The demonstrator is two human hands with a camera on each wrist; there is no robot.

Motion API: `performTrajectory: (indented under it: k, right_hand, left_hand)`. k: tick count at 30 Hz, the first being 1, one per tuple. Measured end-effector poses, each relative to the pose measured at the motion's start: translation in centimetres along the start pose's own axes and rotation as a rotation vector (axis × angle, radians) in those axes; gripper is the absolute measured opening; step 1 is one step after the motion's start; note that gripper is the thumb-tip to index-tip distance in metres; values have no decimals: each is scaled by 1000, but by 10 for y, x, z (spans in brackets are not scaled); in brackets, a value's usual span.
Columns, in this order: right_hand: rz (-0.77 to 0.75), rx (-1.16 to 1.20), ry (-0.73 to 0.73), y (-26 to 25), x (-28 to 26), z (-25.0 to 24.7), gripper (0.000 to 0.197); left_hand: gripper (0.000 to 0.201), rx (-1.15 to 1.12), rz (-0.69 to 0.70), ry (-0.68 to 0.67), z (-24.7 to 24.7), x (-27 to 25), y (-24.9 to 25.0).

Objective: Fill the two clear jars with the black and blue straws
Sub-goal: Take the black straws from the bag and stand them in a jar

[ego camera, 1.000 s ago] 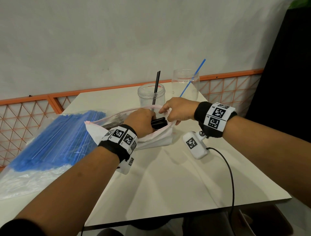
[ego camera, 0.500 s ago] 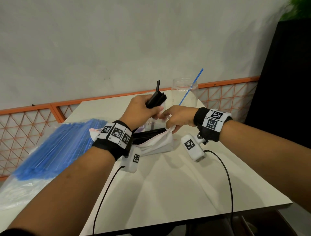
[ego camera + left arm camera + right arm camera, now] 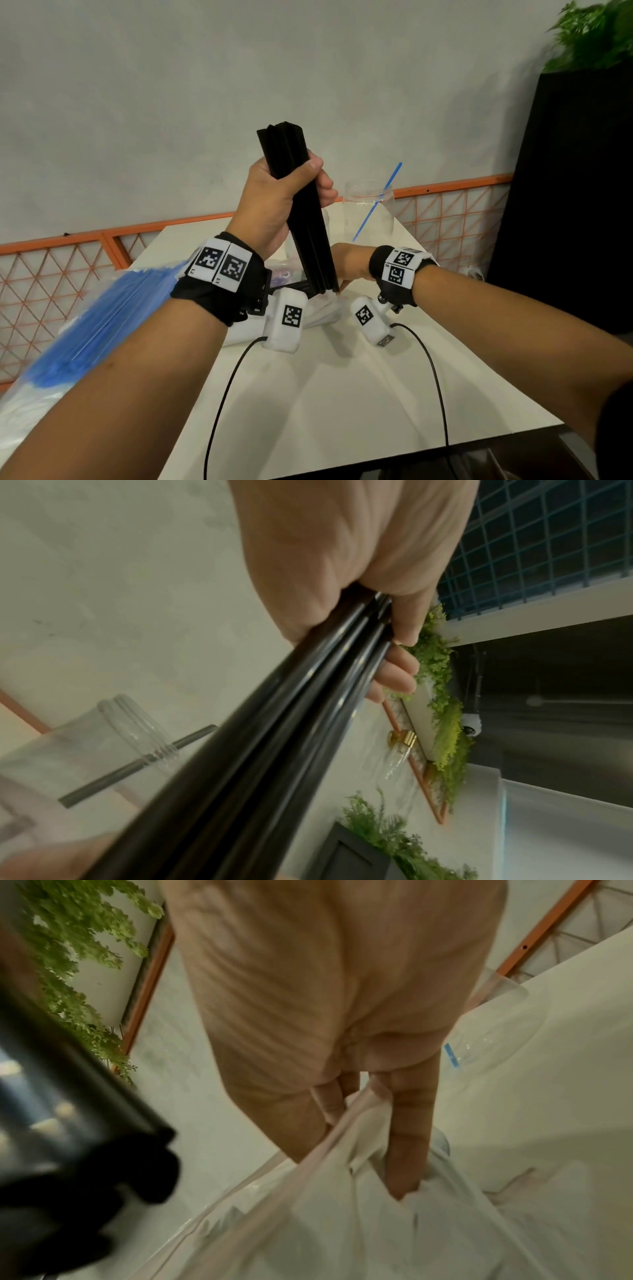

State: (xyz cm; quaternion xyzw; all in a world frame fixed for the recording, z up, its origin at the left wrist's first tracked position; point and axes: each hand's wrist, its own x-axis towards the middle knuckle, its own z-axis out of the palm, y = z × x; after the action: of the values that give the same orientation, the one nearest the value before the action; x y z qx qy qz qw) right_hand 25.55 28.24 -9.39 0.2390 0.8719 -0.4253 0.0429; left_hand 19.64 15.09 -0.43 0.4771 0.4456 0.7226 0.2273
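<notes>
My left hand (image 3: 291, 202) grips a thick bundle of black straws (image 3: 301, 219), lifted nearly upright above the table, its lower end just clear of the white plastic bag (image 3: 318, 308). The same bundle of black straws (image 3: 267, 750) fills the left wrist view. My right hand (image 3: 349, 265) pinches the rim of the white bag (image 3: 394, 1218) and holds it down on the table. A clear jar (image 3: 368, 212) with one blue straw (image 3: 378, 202) stands at the far edge. The other clear jar (image 3: 85, 753), holding one black straw (image 3: 137, 767), is mostly hidden behind my left hand in the head view.
A clear bag of blue straws (image 3: 102, 325) lies along the left of the white table (image 3: 342, 411). An orange lattice rail (image 3: 452, 219) borders the table's far side. A black panel (image 3: 575, 205) with plants stands at right. Wrist camera cables trail across the table.
My left hand pulled the bundle of black straws out of the white bag and raised it upright. The right hand stayed on the bag's rim.
</notes>
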Motion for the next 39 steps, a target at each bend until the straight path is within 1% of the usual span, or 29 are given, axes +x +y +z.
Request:
performTrajectory:
  k: [2,4,6,8,10,12,13,15,17,18,20,22,23,24,25,26,27,29,31,34,36,39]
  right_hand:
    - [9,-22,-6,0,4,0,26]
    - [-15,-38,-3,0,6,1,24]
    - [-51,-60,3,1,4,2,20]
    - [-89,-81,12,2,-1,3,10]
    - [-89,-38,28,3,-5,3,23]
    - [-49,55,77,5,-6,0,37]
    - [-45,42,101,5,-6,-1,41]
    - [-73,-57,103,2,-8,-2,43]
    - [-37,-38,72,0,-7,-2,47]
    - [-28,-85,66,0,-7,-2,50]
    - [-28,-124,57,3,-6,-4,42]
    - [-39,-116,77,4,-5,-7,27]
    - [-63,-111,81,6,-5,-9,12]
    - [-92,-108,81,8,-4,-10,13]
    - [-113,-112,69,9,-3,-13,27]
    - [-125,-101,61,10,-2,-14,37]
    - [-131,-103,56,9,-3,-16,42]
    - [-141,-110,45,9,-1,-18,47]
    - [-157,-124,38,9,1,-19,50]
    - [-167,-132,34,11,4,-20,52]
    - [-175,-132,28,11,4,-21,53]
    - [-186,-144,24,13,7,-23,54]
  left_hand:
    - [5,-6,-20,-37,3,-5,-4]
    - [4,3,-51,-62,4,-11,-15]
    - [3,19,-84,-56,5,-20,-31]
    - [6,62,-123,-36,3,-29,-49]
    - [9,99,-196,-26,-1,-39,-66]
    - [12,114,-263,-15,-4,-47,-80]
    - [13,110,-280,-7,-6,-50,-85]
    - [12,86,-287,12,-7,-53,-91]
    - [11,82,-283,8,-6,-54,-94]
    - [10,94,-283,-10,-5,-55,-95]
    - [8,126,-276,-45,-1,-57,-94]
    - [6,115,-246,-44,1,-52,-84]
    - [6,91,-208,-38,0,-46,-76]
    - [5,68,-154,-27,-3,-36,-66]
    - [6,45,-96,-8,-7,-23,-53]
    - [6,20,-40,15,-12,-10,-40]
    - [7,-2,13,33,-17,4,-28]
    - [7,5,107,54,-26,27,-9]
    - [7,48,169,76,-31,46,-2]
    - [5,76,230,109,-32,68,-5]
    - [3,113,244,124,-32,80,-14]
    - [2,216,183,113,-34,91,-36]
